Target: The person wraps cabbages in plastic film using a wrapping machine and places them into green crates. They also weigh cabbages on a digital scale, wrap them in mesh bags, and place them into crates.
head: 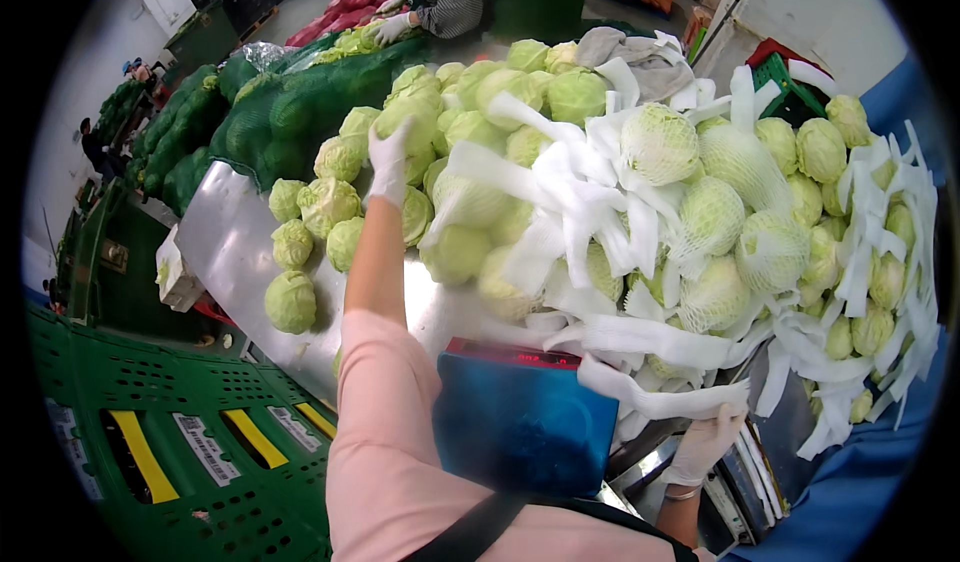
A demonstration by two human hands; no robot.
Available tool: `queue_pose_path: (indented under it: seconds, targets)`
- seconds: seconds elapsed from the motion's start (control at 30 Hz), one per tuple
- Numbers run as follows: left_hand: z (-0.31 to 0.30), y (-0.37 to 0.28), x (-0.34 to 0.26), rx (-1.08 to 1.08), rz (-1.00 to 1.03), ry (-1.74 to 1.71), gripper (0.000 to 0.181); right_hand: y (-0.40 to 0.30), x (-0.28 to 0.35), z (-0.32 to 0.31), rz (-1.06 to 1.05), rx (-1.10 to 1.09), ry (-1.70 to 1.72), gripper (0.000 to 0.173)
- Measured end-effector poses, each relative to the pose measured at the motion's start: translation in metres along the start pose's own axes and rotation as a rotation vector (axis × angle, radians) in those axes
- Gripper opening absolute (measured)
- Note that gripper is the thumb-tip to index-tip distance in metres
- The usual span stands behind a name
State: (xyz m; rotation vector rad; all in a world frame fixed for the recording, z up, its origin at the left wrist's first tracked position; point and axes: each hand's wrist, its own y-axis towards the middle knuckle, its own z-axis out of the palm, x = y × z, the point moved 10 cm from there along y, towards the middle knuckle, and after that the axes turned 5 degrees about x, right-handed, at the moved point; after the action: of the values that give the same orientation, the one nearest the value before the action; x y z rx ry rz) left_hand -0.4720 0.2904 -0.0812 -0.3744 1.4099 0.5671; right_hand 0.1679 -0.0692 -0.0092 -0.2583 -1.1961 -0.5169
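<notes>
My left hand (390, 158), in a white glove, reaches far forward and rests on a pale green cabbage (405, 121) in the loose heap. My right hand (706, 442), also gloved, is low at the right, its fingers closed on one end of a white foam net sleeve (667, 403). In front of my body stands a digital scale with a blue platform (525, 419), its red display lit and nothing on the platform. Cabbages in foam netting (711, 217) and loose foam sleeves (577, 187) lie heaped beyond and to the right of it.
Green plastic crates (187, 367) stand at the left beside the metal table (225, 224). Green mesh sacks of cabbages (300, 112) lie at the back left, where a co-worker's gloved hand (394, 29) touches leaves. A grey cloth (637, 59) lies behind the heap.
</notes>
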Motion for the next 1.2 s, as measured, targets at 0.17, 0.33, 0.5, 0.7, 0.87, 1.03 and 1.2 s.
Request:
queue_pose_path:
  seconds: [0.17,0.33,0.5,0.7,0.87,1.03,1.2]
  targets:
    - [-0.009,-0.142,-0.059,0.041,-0.283,-0.411,0.055,0.039,-0.019,-0.053,0.160,0.056,0.286,0.045]
    - [-0.025,-0.321,-0.073,0.362,-0.267,-0.063,0.053,0.028,-0.043,-0.003,0.398,0.191,0.479,0.036]
    - [0.010,-0.473,-0.037,0.753,-0.515,0.242,0.060,-0.012,-0.075,0.028,0.541,0.287,0.273,0.031]
    - [-0.010,-0.496,-0.040,0.710,-0.351,0.805,0.053,-0.062,-0.076,0.070,0.597,0.611,-0.206,0.022]
    - [-0.119,-0.393,-0.076,-0.093,-0.132,1.120,0.080,-0.103,-0.086,0.079,0.771,0.727,-0.242,0.021]
    - [-0.211,-0.330,0.004,-0.182,-0.256,1.027,0.106,-0.110,-0.088,0.068,0.606,0.760,-0.106,0.013]
    - [-0.290,-0.309,0.048,-0.376,-0.278,0.477,0.077,-0.120,-0.085,0.083,0.618,0.825,-0.223,0.026]
